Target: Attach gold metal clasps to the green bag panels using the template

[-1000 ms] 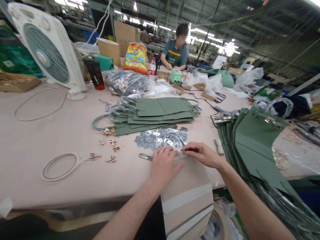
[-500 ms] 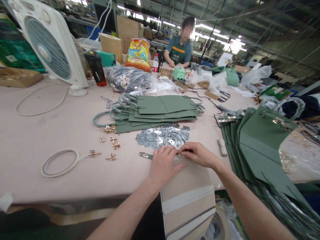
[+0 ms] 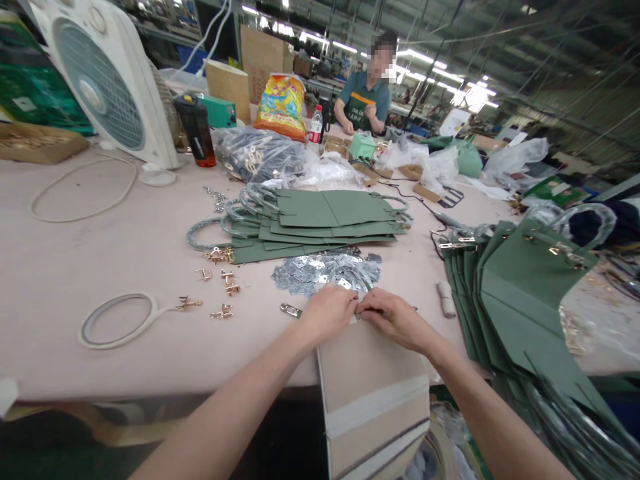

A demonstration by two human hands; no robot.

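At the top edge of a beige panel (image 3: pixel 373 373) hanging over the table's front, my left hand (image 3: pixel 330 310) is closed, its fingertips meeting those of my right hand (image 3: pixel 387 317). My right hand is pinched too; what either one grips is too small and hidden to name. A green strap with a metal clasp (image 3: pixel 291 310) sticks out left of my left hand. Just beyond both hands lies a heap of small metal plates (image 3: pixel 325 272), and behind it a stack of green bag panels (image 3: pixel 335 210) with wrapped handles. Gold fittings (image 3: pixel 221 311) are scattered to the left.
A tape roll (image 3: pixel 117 321) lies at the left, below a white fan (image 3: pixel 100 87). More green panels (image 3: pixel 520 287) hang over the table's right side, beside a small beige roll (image 3: pixel 446 299). Across the table, a person (image 3: pixel 365 93) works behind plastic bags and a bottle (image 3: pixel 316 125).
My left hand has drawn its spread fingers together and moved up against my right fingertips. My right hand has shifted slightly. The person across the table has raised one hand.
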